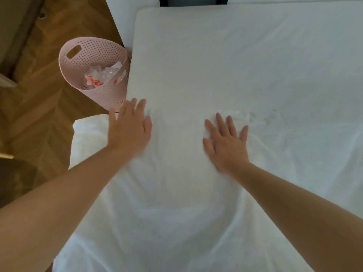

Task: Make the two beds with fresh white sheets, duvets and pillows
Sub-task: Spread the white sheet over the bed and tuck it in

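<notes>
A white sheet covers the mattress that fills most of the view. It lies smooth toward the far corner and wrinkles near me, where loose white fabric bunches and hangs over the near left edge. My left hand lies flat with straight fingers on the sheet at the mattress's left edge. My right hand presses flat on the sheet about a hand's width to the right, fingers spread. No pillow or duvet shows clearly.
A pink perforated basket with crumpled paper and plastic inside stands on the wooden herringbone floor, touching the bed's left side. A dark frame shows beyond the mattress's far end.
</notes>
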`<action>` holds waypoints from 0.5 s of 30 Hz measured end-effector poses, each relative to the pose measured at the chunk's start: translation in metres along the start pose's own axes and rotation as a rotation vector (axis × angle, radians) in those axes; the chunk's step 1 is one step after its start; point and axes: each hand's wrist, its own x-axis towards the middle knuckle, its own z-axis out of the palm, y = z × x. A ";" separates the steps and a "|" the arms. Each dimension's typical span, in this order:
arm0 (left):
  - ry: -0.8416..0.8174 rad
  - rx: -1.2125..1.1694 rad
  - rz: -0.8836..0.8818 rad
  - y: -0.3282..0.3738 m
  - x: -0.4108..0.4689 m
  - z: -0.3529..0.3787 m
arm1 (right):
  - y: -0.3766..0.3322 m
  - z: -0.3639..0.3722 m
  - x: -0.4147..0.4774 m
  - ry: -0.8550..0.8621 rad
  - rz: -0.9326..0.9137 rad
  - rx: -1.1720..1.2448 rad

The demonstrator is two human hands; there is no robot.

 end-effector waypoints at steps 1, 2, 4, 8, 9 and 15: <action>-0.049 0.011 0.077 0.011 -0.006 0.006 | -0.011 0.003 -0.002 -0.005 -0.070 0.008; -0.132 0.068 0.118 0.012 -0.012 0.012 | -0.017 0.006 -0.003 -0.023 -0.126 -0.015; -0.288 0.237 0.004 -0.014 -0.022 0.028 | -0.004 0.015 -0.005 -0.056 -0.116 -0.103; -0.353 0.292 -0.402 -0.039 -0.028 0.032 | 0.097 0.016 -0.020 -0.070 0.383 -0.165; -0.303 0.277 -0.392 -0.026 -0.029 0.029 | 0.115 0.012 -0.026 -0.075 0.455 -0.158; -0.212 0.040 0.263 0.112 -0.082 0.028 | 0.072 0.017 -0.065 -0.039 0.093 -0.061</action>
